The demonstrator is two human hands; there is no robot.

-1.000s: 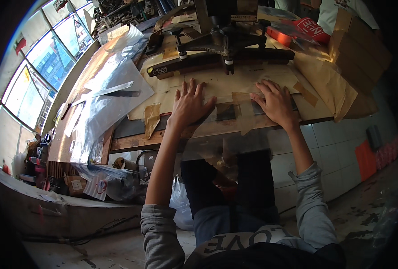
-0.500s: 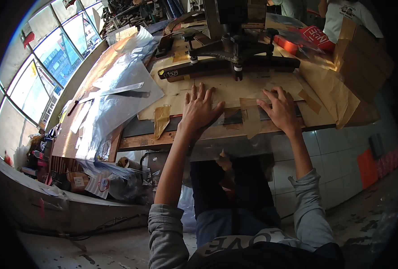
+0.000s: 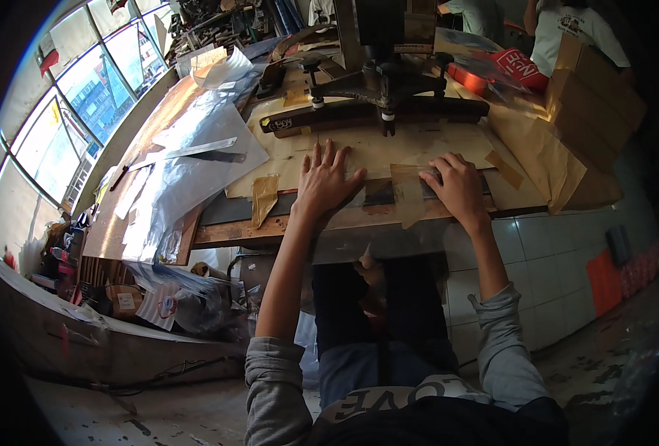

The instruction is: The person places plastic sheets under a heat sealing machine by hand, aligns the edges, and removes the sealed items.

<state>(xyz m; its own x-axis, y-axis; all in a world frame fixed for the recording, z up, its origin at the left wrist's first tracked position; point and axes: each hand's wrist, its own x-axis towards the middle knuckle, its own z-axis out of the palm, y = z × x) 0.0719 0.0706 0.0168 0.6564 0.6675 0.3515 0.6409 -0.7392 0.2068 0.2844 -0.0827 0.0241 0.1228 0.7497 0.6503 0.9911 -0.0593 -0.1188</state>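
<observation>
My left hand (image 3: 323, 182) lies palm down with fingers spread on a pale wooden board (image 3: 285, 162) at the table's front. Beneath both hands is a clear plastic sheet (image 3: 381, 241) that hangs over the front edge. My right hand (image 3: 456, 186) rests on its fingertips, fingers bent and the thumb apart, beside a strip of brown tape (image 3: 406, 197). Another tape piece (image 3: 264, 199) sticks near the board's left end, and a third tape strip (image 3: 505, 170) lies to the right of my right hand. Neither hand shows anything gripped.
Just beyond my hands stands a black press-like machine (image 3: 381, 85) with a long dark bar (image 3: 292, 122) low over the board. Clear sheets and a metal ruler (image 3: 196, 149) cover the left side. A cardboard box (image 3: 593, 111) stands at right. Two people are at the back right.
My right hand's fingers have bent and drawn closer together, and the hand has shifted slightly left. My left hand stays flat in nearly the same place.
</observation>
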